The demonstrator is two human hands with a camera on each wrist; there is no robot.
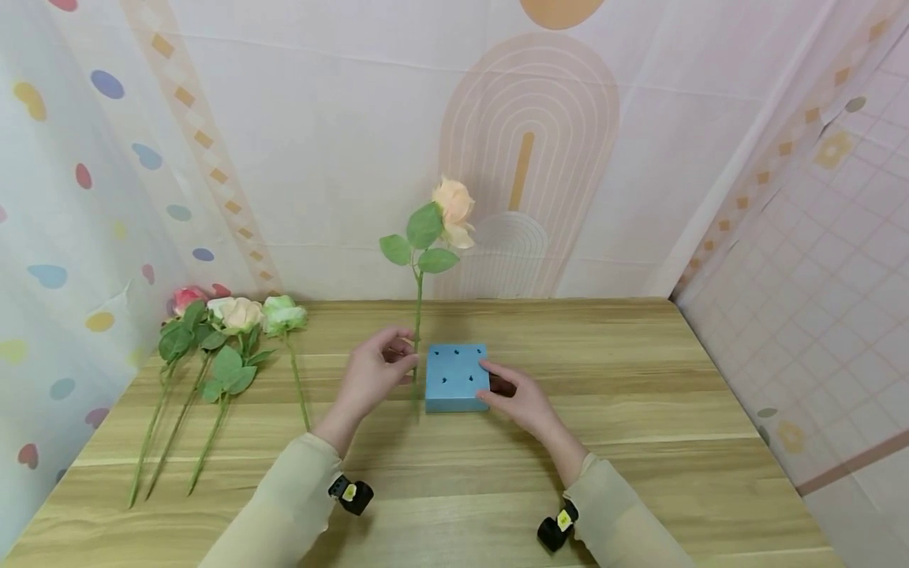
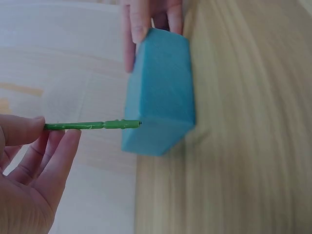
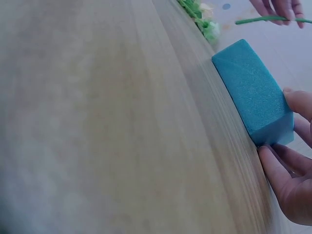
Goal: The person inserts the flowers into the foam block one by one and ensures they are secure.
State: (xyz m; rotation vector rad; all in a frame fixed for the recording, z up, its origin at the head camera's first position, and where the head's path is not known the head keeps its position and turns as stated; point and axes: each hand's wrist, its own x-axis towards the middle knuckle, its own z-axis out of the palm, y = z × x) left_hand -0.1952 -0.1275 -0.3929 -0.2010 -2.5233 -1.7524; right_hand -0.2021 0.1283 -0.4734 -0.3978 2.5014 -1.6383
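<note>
My left hand [image 1: 375, 369] pinches the green stem of a peach artificial rose [image 1: 454, 209] between thumb and fingers. The rose stands upright, bloom high. In the left wrist view the bare lower end of the stem [image 2: 112, 125] shows close to a blue foam block [image 2: 168, 83]; the head view places it just left of the block. The block [image 1: 457, 371] lies on the table, with several small dark holes in its top. My right hand [image 1: 521, 398] holds the block at its right end, thumb and fingers at the corners, also seen in the right wrist view.
On the table's left lie several artificial roses: a pink one [image 1: 188, 300], cream ones [image 1: 241, 313] and a pale green one [image 1: 284, 314], stems toward the front. A patterned curtain [image 1: 341, 158] hangs behind the wooden table [image 1: 639, 473].
</note>
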